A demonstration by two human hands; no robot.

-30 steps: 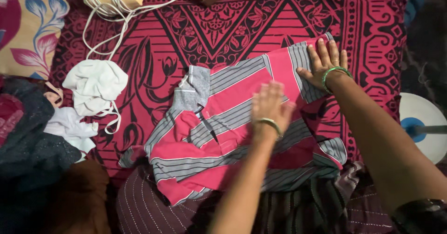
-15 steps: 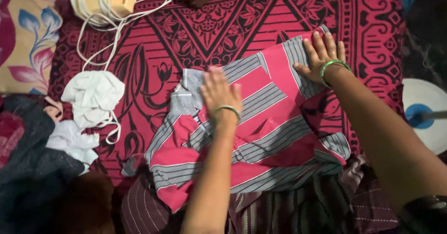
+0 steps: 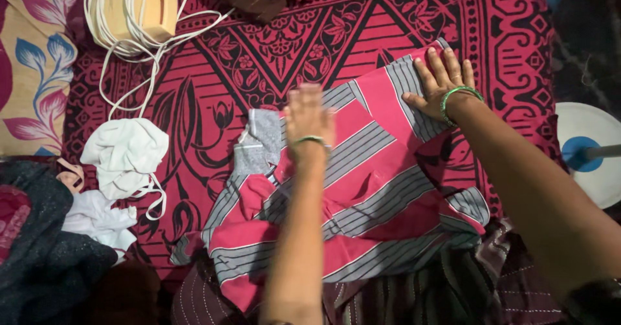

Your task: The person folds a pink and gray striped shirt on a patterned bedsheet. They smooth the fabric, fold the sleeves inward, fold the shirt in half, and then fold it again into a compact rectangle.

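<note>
Red patterned bedspread [image 3: 194, 111] carries a pink-and-grey striped garment [image 3: 362, 195], spread flat. Left hand [image 3: 309, 115] presses its upper middle, fingers flat and open; right hand [image 3: 443, 82] pins its far corner, fingers splayed. This looks like smoothing mid-fold; next seems to call for lifting an edge over.

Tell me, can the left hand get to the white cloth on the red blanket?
Probably yes. The left hand lies flat on the striped shirt, and only open red blanket lies between it and the white cloth to its left. Nothing blocks the way.
</note>
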